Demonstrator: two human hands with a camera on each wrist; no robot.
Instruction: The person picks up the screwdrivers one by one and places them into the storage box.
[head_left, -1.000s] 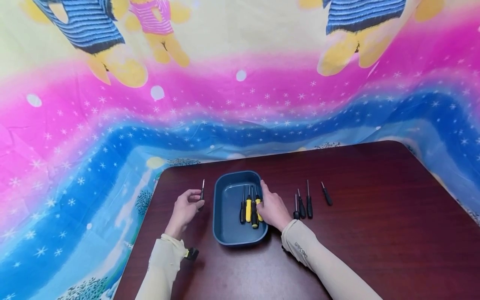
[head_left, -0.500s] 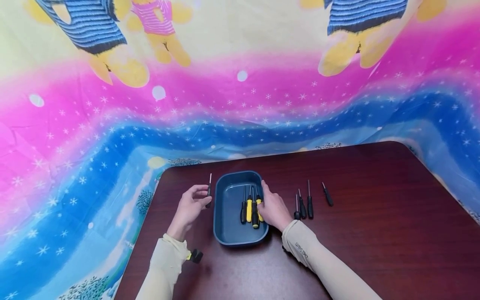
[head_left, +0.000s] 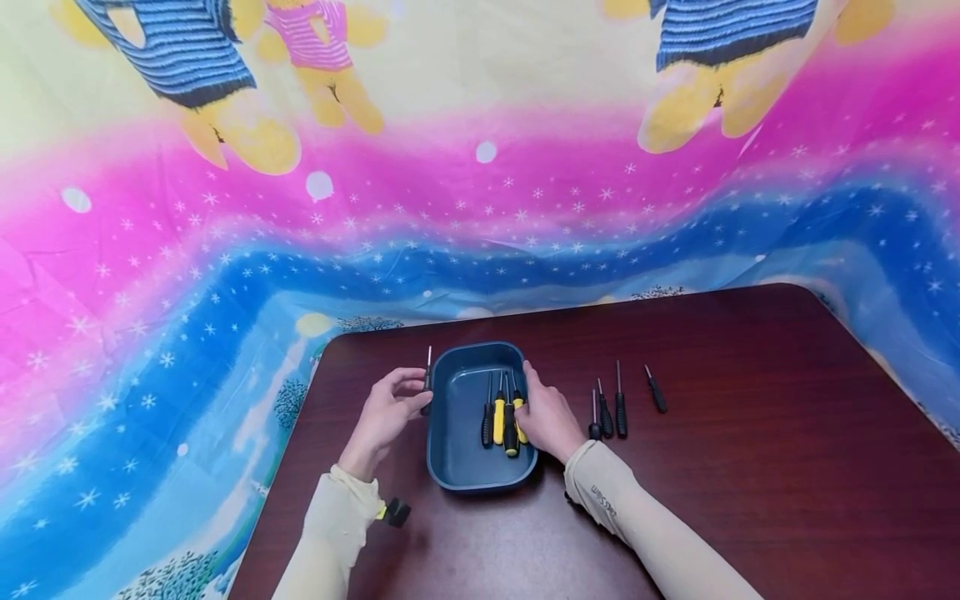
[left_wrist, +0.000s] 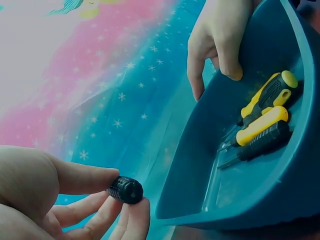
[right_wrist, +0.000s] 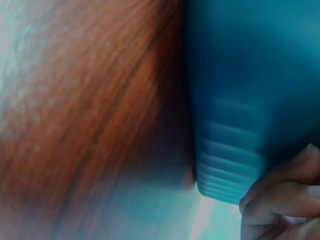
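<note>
My left hand (head_left: 384, 418) pinches a small black-handled screwdriver (head_left: 428, 379) between thumb and fingers, tip up, just outside the left rim of a dark blue box (head_left: 459, 471). In the left wrist view the butt of its ribbed black handle (left_wrist: 131, 191) faces the camera. My right hand (head_left: 551, 417) grips the box's right wall, thumb inside over the rim. Beneath that wall, the right wrist view shows its curled fingers (right_wrist: 285, 200). Several screwdrivers lie side by side in the box's right half, among them a yellow-handled one (head_left: 498, 421) and a black-and-yellow one (head_left: 511, 433).
Right of the box, on the dark red-brown table (head_left: 750, 467), lie several black screwdrivers (head_left: 620, 412), partly near my right wrist. Another black screwdriver (head_left: 656, 392) lies apart, farther right. A patterned cloth (head_left: 480, 217) hangs behind the table's far edge.
My left hand has moved right and slightly away from me with the screwdriver, from a gap left of the box to its left rim. My right hand and the box stay put.
</note>
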